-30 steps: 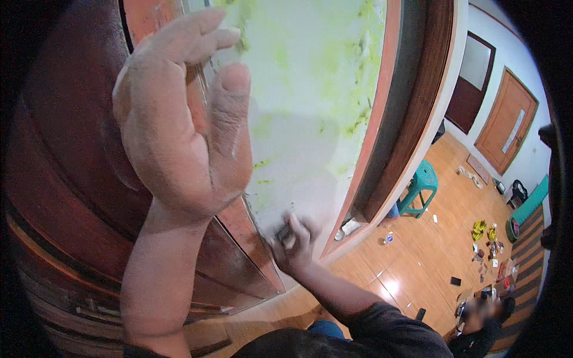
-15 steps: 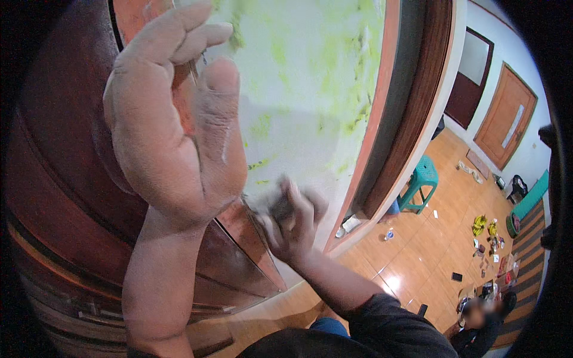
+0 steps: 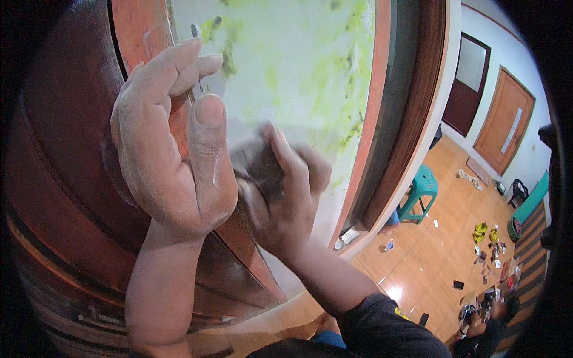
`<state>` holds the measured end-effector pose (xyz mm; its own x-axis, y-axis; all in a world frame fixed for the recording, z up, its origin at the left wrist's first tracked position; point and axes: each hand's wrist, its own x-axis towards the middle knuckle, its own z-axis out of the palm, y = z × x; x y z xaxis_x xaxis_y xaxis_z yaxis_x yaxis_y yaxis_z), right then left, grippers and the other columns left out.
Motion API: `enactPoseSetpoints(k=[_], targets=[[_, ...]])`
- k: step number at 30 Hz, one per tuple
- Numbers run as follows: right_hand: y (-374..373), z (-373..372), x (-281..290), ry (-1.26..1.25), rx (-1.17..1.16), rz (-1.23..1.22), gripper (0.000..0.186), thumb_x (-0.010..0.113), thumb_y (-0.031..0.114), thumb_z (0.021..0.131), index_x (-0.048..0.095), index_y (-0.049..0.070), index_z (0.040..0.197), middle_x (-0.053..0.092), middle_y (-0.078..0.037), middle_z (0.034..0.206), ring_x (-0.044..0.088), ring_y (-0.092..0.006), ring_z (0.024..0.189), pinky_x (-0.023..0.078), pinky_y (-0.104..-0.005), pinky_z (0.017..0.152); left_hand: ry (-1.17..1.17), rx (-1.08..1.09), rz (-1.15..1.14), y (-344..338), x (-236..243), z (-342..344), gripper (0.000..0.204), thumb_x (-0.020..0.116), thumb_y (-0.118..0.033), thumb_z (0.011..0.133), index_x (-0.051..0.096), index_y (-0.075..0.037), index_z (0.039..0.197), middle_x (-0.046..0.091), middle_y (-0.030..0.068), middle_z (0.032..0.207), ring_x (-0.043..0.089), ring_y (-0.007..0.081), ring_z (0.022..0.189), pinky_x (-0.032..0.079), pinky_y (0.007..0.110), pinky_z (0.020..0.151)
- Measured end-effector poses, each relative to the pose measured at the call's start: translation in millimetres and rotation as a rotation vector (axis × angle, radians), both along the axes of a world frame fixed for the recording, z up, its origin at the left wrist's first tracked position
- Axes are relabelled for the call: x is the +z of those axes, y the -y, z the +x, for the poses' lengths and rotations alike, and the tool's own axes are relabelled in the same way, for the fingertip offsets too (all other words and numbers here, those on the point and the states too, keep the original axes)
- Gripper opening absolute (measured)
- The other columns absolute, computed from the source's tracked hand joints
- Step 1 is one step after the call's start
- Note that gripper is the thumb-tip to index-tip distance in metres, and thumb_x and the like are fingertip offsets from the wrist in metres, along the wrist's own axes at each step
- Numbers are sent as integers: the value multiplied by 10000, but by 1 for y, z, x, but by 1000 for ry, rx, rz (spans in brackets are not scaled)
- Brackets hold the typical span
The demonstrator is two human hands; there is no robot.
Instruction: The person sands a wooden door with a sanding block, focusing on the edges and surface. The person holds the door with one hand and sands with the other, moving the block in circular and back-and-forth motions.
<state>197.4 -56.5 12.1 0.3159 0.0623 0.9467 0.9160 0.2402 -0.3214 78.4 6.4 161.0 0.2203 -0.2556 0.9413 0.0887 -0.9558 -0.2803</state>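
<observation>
My left hand (image 3: 173,155), pale with dust, is raised beside the dark wooden door (image 3: 65,131) and its reddish frame strip (image 3: 141,30). Its fingers are stretched upward and the thumb stands apart, with nothing seen in the grip. Close to its right, my right hand (image 3: 292,191) bends its fingers round a dark grey sheet-like piece (image 3: 259,164) against the wall. That piece is smeared by motion, so its exact kind is unclear. White wall (image 3: 286,77) with yellow-green blotches and dark smudges spreads above my right hand.
A dark window frame (image 3: 406,113) bounds the wall on the right. Beyond it, on the orange tiled floor (image 3: 412,256), are a green stool (image 3: 421,192), yellow bananas (image 3: 480,231), a phone (image 3: 458,285) and scattered small things. A person (image 3: 486,328) sits at the lower right.
My right hand has moved up the wall with the dark grey piece, closer to my left hand. My left hand sits slightly lower in the picture, its pose much the same.
</observation>
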Motion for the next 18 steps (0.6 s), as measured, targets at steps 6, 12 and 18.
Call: enactPoseSetpoints(k=[6,12,18], targets=[[25,-13,-141,-54,-43,-58,761,900,276,774,540,67,1411,617,-92,1222,545,-280,1081,355,-466,944,5,61,29,4,0,2,423,484,-166,1104,436,127,1407,635,265,1279,641,287,1192,463,405,1082],[11,3,-68,-16,-24,-123,727,876,236,785,563,67,1419,644,-90,1204,541,-271,1066,360,-444,948,-7,171,64,7,-2,-1,410,476,-146,1101,438,114,1415,634,259,1278,637,286,1191,447,405,1101],[1,15,-9,-136,40,-77,736,882,229,787,587,84,1445,578,-116,1211,503,-314,1109,372,-428,1018,-12,74,-31,7,-1,-2,413,446,-103,1094,404,116,1442,629,266,1286,624,274,1205,448,399,1099]])
